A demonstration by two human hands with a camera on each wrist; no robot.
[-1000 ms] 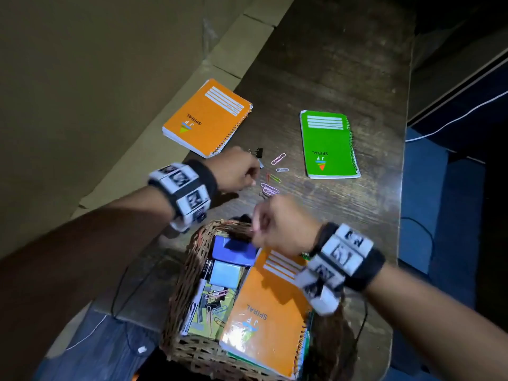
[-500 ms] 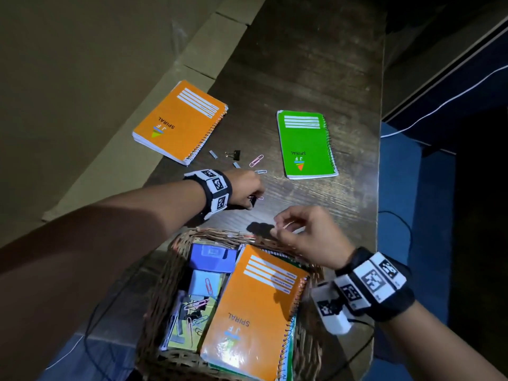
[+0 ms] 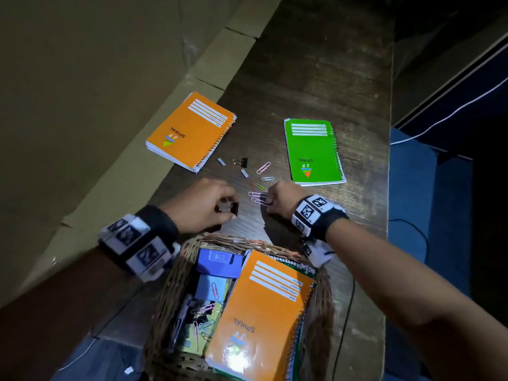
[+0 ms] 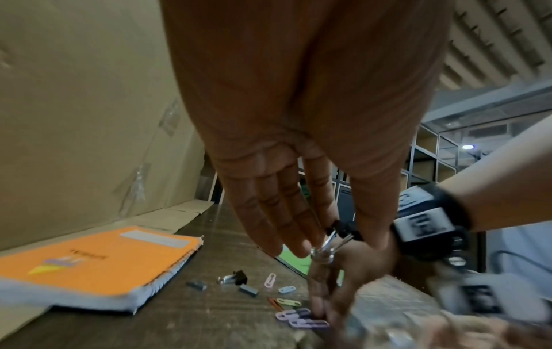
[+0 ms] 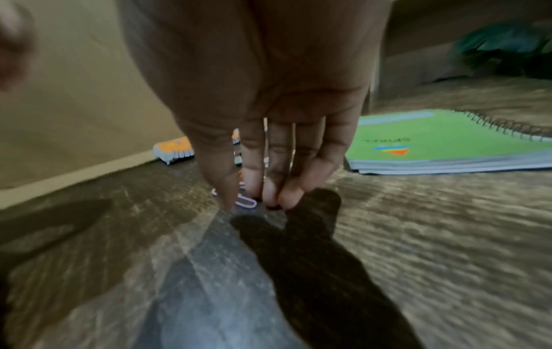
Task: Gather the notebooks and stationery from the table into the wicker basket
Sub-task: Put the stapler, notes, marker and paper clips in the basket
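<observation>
Pink paper clips (image 3: 259, 199) under your right hand's (image 3: 281, 200) pinching fingertips (image 5: 270, 196) may slip on the wooden table (image 3: 343, 78), while your left hand (image 3: 204, 206) pinches a binder clip (image 4: 343, 232).

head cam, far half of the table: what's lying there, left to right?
orange notebook → grey staple strip → black binder clip → pink paper clip → green notebook

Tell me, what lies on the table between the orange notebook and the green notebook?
In the head view: a black binder clip, two small grey pieces and coloured paper clips.
</observation>
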